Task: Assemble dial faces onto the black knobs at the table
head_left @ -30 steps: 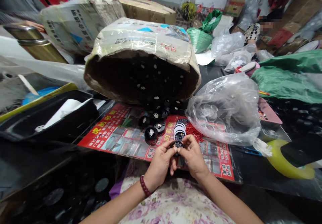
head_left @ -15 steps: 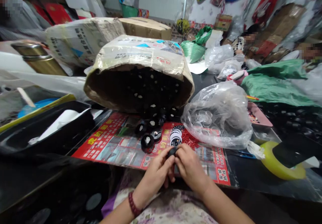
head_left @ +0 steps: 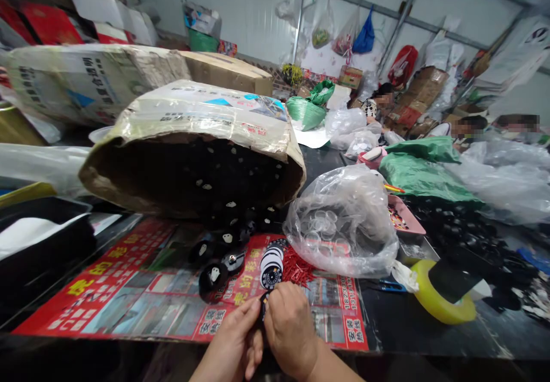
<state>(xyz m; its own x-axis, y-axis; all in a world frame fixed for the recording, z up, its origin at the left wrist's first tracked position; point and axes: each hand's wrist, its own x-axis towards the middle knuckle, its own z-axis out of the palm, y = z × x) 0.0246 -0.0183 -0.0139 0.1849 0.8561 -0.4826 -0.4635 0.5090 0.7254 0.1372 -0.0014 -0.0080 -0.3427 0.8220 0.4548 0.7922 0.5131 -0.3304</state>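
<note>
My left hand is closed on a small black round part in front of my body. My right hand grips the same part from the other side, and its fingers cover much of it. Just beyond my fingertips lies a row of overlapping round dial discs, black and white. A heap of thin red pieces is beside the discs. To the left sit several black round cases with pale marks. All of these rest on a red printed sheet.
A big sack-like carton lies on its side, mouth towards me, full of black parts. Right of it is a clear bag of transparent round covers. A yellow tape roll, a pink tray and a black bin stand around. People sit farther back.
The camera view has swung to the right and tilted up, so things appear shifted left and lower. Both hands keep hold of the black part; the right hand has turned over it.
</note>
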